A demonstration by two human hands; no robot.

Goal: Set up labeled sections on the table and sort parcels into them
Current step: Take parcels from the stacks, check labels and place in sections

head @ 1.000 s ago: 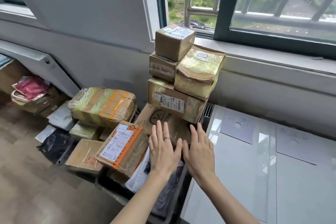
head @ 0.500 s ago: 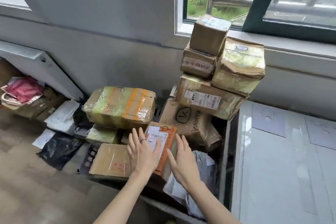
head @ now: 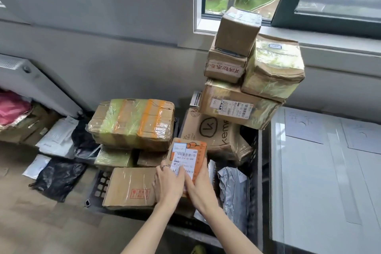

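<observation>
A small orange-and-brown parcel (head: 188,155) with a white shipping label stands tilted in a black crate (head: 254,173) full of parcels. My left hand (head: 169,184) grips its left side, thumb on the label. My right hand (head: 199,186) grips its right side. On the right is the white table (head: 321,187) with two paper labels: one sheet (head: 303,126) near the crate, a second sheet (head: 365,137) further right. A tall stack of cardboard boxes (head: 247,72) rises behind the crate.
A large taped box (head: 132,123) and a flat box (head: 128,187) lie left of the held parcel. A grey mailer bag (head: 233,189) sits in the crate's right part. White and black bags (head: 57,175) lie on the floor at left, below a radiator (head: 31,82).
Both hands moved forward from open above the pile to the orange parcel and closed around its sides. The view shifted left and down.
</observation>
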